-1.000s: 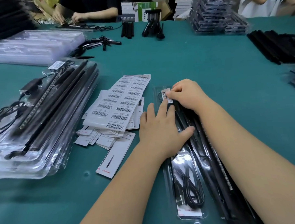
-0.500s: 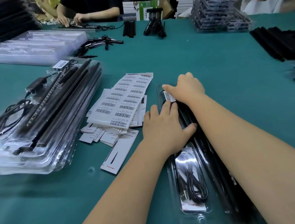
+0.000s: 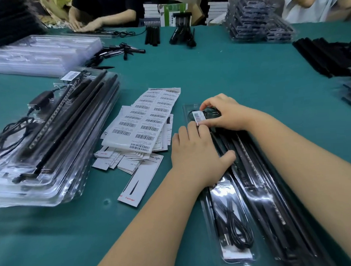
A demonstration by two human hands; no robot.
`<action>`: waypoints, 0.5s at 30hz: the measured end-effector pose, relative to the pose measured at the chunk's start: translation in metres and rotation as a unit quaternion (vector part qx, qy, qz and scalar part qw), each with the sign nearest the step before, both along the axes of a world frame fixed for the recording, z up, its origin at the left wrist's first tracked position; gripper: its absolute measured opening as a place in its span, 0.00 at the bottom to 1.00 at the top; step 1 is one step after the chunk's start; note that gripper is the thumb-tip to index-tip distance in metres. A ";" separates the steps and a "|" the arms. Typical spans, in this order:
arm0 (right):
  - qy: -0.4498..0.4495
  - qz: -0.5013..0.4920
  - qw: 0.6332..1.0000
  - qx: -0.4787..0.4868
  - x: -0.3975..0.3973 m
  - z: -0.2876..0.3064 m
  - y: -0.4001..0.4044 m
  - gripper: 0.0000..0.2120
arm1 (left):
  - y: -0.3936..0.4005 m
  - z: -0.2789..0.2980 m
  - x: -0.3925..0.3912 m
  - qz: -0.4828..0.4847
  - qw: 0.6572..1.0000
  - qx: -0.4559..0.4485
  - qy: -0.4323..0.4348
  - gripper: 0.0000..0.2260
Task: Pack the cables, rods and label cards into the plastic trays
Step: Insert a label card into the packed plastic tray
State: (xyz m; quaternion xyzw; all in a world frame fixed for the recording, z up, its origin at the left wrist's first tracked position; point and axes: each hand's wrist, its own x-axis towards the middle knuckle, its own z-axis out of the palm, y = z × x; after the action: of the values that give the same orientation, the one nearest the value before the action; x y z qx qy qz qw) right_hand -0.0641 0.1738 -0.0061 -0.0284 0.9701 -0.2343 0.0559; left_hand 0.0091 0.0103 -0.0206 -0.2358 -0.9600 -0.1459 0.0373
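right hand (image 3: pixel 226 114) fingers lifted, barcode label (image 3: pixel 199 117) uncovered

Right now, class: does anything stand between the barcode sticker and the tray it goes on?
Nothing visible does. The right hand pinches the sticker directly over the tray's far end, while the left hand rests flat on the tray beside it.

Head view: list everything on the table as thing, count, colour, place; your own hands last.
Table: one, teal, under everything.
Plastic tray: one, clear, packed with black rods and a black cable, under both hands.
Barcode label: one, white, at the tray's far end.
Barcode sheets: a pile, white, left of the tray.
Label cards: a pile, white, beneath the sheets.
Packed trays: a stack, clear, far left.
Empty trays: a stack, clear, back left.
Loose rods: several, black, back right.
Left hand: flat, pressing the tray.
Right hand: pinching the label.
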 end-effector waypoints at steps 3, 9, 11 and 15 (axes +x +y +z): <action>0.014 -0.021 1.000 -0.005 -0.002 -0.003 -0.002 0.25 | 0.001 -0.002 -0.001 0.002 0.999 -0.003 -0.036 0.35; 0.067 -0.079 0.994 0.034 -0.009 -0.009 -0.017 0.29 | 0.001 -0.001 -0.003 0.006 0.996 -0.017 -0.088 0.33; 0.066 -0.081 0.994 0.041 -0.010 -0.010 -0.016 0.26 | 0.001 -0.001 -0.004 0.008 0.996 -0.019 -0.090 0.35; 0.054 -0.084 0.994 0.049 -0.015 -0.005 -0.015 0.22 | 0.000 -0.001 -0.004 0.004 0.995 -0.016 -0.103 0.37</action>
State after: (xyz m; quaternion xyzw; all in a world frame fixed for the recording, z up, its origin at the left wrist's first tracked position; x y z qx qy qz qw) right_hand -0.0787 0.1592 -0.0113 0.0437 0.9810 -0.1884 -0.0152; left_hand 0.0052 0.0099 -0.0216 -0.2162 -0.9619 -0.1542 -0.0647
